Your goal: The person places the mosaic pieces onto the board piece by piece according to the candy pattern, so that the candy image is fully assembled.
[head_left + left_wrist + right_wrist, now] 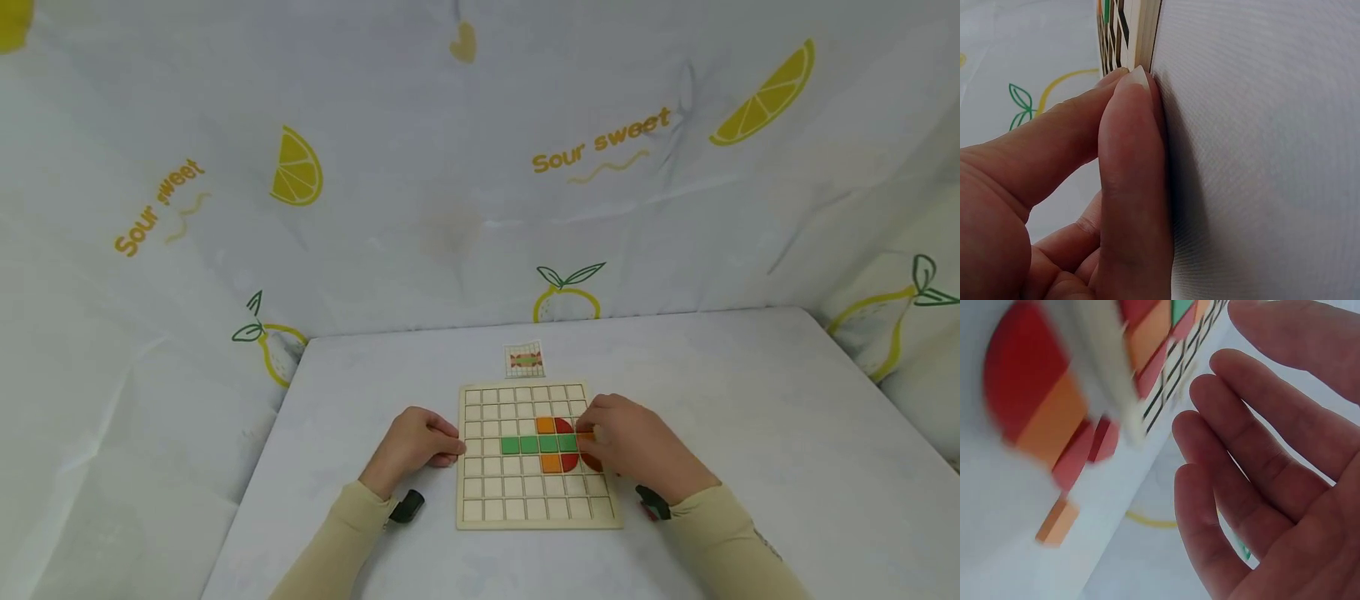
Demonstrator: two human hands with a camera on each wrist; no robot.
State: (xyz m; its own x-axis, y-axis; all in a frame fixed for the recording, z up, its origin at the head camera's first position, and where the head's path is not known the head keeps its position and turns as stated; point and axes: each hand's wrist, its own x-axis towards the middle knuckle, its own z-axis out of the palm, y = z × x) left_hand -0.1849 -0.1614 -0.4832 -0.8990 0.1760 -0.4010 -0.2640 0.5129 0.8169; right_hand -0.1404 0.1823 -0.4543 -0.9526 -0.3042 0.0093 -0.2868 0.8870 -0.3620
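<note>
A pale wooden grid board (517,510) lies on the white table. My left hand (420,442) pinches its left edge between thumb and fingers; the left wrist view shows the thumb (1132,144) along the edge. Green square tiles (528,445) form a row on the grid, with orange tiles (551,463) and red curved pieces (570,462) above and below it. Over the board's right side is my right hand (626,437), partly covering the pieces there. In the right wrist view its fingers (1260,469) are extended and slightly bent, with nothing visible between them and the thumb.
Behind the board lies a small card (523,360) printed with a coloured grid pattern. Beside the board's right edge, loose pieces rest on the table, including a red rounded piece (1019,372) and a small orange block (1057,522). A white printed cloth (450,208) hangs behind the table.
</note>
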